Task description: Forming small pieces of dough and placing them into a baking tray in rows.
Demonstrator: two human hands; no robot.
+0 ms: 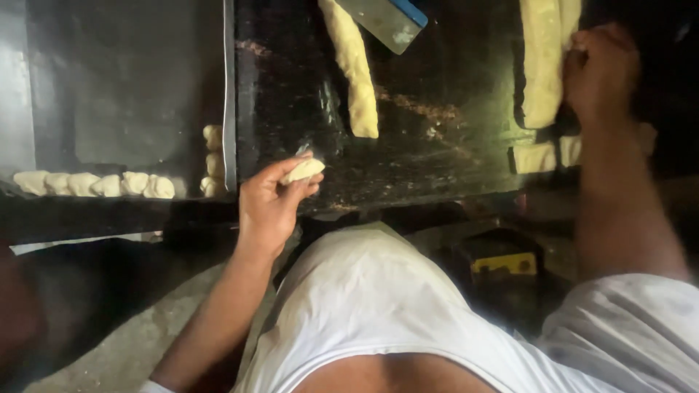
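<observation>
My left hand (271, 202) is closed around a small pale dough piece (303, 170), held just above the near edge of the dark work table (437, 153). My right hand (598, 67) rests in a loose fist at the far right of the table, touching the side of a thick dough roll (542, 62). A long thin dough roll (354, 69) lies in the middle of the table. Two short cut dough pieces (535, 157) sit near the table's front right edge.
A dark baking tray (124, 80) on the left holds a row of several shaped dough pieces (95, 184) along its near edge and more at its right side (212, 160). A metal scraper with a blue handle (386, 20) lies at the top. A yellow and black box (502, 258) sits below the table.
</observation>
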